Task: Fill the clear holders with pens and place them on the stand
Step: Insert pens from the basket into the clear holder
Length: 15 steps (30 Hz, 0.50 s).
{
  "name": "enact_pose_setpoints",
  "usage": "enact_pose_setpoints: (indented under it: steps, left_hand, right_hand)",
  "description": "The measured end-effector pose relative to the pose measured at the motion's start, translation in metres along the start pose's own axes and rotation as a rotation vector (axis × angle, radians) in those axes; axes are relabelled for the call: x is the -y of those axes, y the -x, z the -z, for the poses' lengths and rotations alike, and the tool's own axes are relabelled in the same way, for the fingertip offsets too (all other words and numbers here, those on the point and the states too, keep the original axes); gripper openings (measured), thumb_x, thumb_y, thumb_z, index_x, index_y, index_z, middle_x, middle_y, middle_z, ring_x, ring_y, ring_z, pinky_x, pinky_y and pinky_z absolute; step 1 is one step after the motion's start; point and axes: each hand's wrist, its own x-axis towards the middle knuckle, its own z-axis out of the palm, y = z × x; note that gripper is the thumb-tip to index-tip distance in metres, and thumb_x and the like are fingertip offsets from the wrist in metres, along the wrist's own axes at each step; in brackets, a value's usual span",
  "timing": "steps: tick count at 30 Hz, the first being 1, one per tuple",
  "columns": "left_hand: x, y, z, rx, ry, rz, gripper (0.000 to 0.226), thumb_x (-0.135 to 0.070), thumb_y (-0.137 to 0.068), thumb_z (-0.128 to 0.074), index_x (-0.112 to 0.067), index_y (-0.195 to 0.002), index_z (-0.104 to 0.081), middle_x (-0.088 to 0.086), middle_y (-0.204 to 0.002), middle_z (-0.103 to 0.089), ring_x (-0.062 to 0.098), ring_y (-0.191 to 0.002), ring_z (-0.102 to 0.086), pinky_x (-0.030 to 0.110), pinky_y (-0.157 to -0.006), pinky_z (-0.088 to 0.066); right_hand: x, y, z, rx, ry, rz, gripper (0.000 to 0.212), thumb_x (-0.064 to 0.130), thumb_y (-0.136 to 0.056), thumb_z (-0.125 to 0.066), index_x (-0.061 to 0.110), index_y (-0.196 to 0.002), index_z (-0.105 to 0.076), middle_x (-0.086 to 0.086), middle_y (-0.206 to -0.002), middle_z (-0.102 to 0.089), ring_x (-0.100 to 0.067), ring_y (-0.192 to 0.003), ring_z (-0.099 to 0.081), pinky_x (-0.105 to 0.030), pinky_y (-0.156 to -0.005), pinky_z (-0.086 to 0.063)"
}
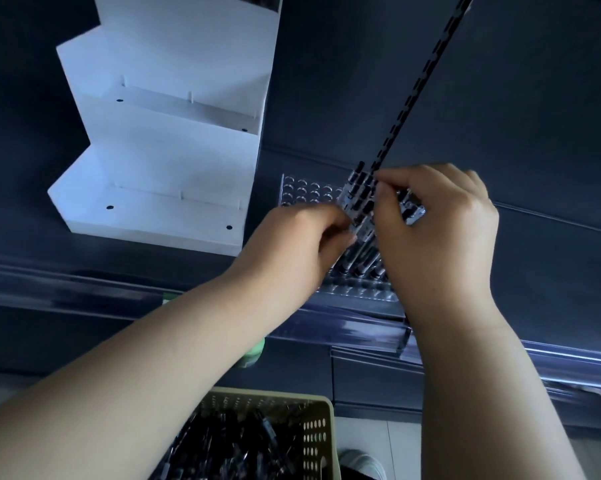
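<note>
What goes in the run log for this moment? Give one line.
step: filling holder | left hand: grips pens | right hand: pinches pens | holder: partly filled, beside stand | basket: holds pens

— Where are the arms?
— Both forearms are bare. The left comes in from the lower left, the right from the lower right, and they converge toward the middle.
— And the left hand (292,244)?
— Its back faces up, with the fingers curled inward, gripping the pens (359,199).
— The right hand (441,230)?
— Just beside the left, wrist straight, thumb and forefinger pinching the same pens, the other fingers curled
</note>
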Motion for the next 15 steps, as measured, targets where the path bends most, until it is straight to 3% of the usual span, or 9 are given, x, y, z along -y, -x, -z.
enact_pose_setpoints:
  steps: [4, 5, 8, 12, 15]
  left_hand:
    - [0.006, 0.0, -0.001, -0.016, -0.03, 0.016, 0.011, -0.02, -0.084, -0.07, -0.014, -0.093, -0.071, -0.002, -0.081, -0.071, 0.006, -0.069, -0.059, 0.002, -0.063, -0.04]
    - [0.007, 0.0, -0.001, -0.006, -0.048, 0.018, 0.011, -0.02, -0.083, -0.07, -0.014, -0.092, -0.071, -0.002, -0.082, -0.07, 0.007, -0.07, -0.06, 0.004, -0.064, -0.041]
    - [0.012, 0.004, 0.003, 0.031, -0.095, 0.034, 0.016, -0.02, -0.084, -0.069, -0.015, -0.1, -0.068, -0.001, -0.087, -0.068, 0.013, -0.078, -0.062, 0.028, -0.071, -0.053]
    - [0.01, 0.021, 0.022, 0.028, -0.261, -0.06, 0.025, -0.014, -0.084, -0.066, -0.011, -0.109, -0.066, 0.008, -0.099, -0.068, 0.028, -0.087, -0.064, 0.04, -0.074, -0.054]
    - [0.007, 0.043, 0.04, 0.084, -0.474, -0.157, 0.021, -0.009, -0.08, -0.066, -0.005, -0.1, -0.069, 0.013, -0.091, -0.069, 0.036, -0.083, -0.063, 0.043, -0.07, -0.053]
  right_hand:
    - [0.001, -0.001, 0.002, 0.007, -0.01, 0.0, 0.02, 0.016, -0.084, -0.055, 0.015, -0.093, -0.073, -0.003, -0.088, -0.069, -0.027, -0.088, -0.057, -0.045, -0.079, -0.045]
    - [0.001, -0.002, 0.002, 0.007, -0.01, 0.003, 0.02, 0.016, -0.085, -0.055, 0.015, -0.093, -0.073, -0.003, -0.087, -0.069, -0.027, -0.088, -0.057, -0.045, -0.079, -0.046]
    - [0.004, -0.001, 0.005, -0.003, -0.012, 0.038, 0.018, 0.014, -0.084, -0.056, 0.014, -0.092, -0.073, -0.003, -0.086, -0.069, -0.028, -0.086, -0.057, -0.043, -0.077, -0.046]
    - [0.011, 0.011, 0.011, 0.005, 0.006, 0.122, 0.016, 0.012, -0.083, -0.059, 0.011, -0.092, -0.072, -0.005, -0.084, -0.069, -0.028, -0.081, -0.056, -0.031, -0.076, -0.041]
    - [0.021, 0.034, 0.013, 0.061, 0.007, 0.183, 0.014, 0.008, -0.083, -0.061, 0.007, -0.091, -0.072, -0.007, -0.084, -0.069, -0.029, -0.077, -0.057, -0.03, -0.077, -0.039]
